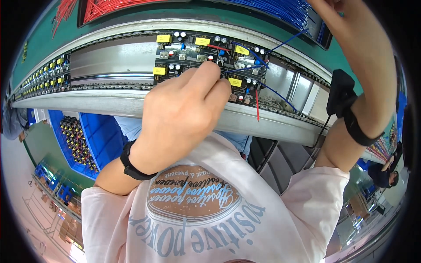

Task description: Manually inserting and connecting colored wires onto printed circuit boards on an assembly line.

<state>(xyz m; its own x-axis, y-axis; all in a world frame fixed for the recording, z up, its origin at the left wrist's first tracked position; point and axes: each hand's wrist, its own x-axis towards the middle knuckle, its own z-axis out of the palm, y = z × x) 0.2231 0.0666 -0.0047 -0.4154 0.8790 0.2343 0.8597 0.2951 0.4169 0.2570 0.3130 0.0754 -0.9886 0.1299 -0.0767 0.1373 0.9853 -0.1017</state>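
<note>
Conveyor (131, 103) of grey metal curves across your view from left to upper right, with a green surface (184, 11) behind it. Beyond that, bundles of red wires (105, 5) lie at the upper left and blue wires (280, 8) at the upper right. Below the conveyor on your left sits a blue bin (98, 136) filled with small dark parts.

On the conveyor track, straight ahead of you, rests a black circuit board (193, 52) carrying yellow blocks and silver-topped capacitors. More boards of the same kind (48, 74) line the track far to your left.

Your left hand (184, 111) lies over the near half of the board, grip narrow, fingertips pinched together on a component or wire at the board's middle; what exactly they pinch is hidden under the fingers. Your right hand (326, 6) is raised to the blue wire bundle, mostly cut off by the edge of the view, so I cannot tell how its grip stands. A single blue wire (287, 41) runs from near it down to the board. A short red wire (257, 109) hangs over the conveyor's front edge.
</note>
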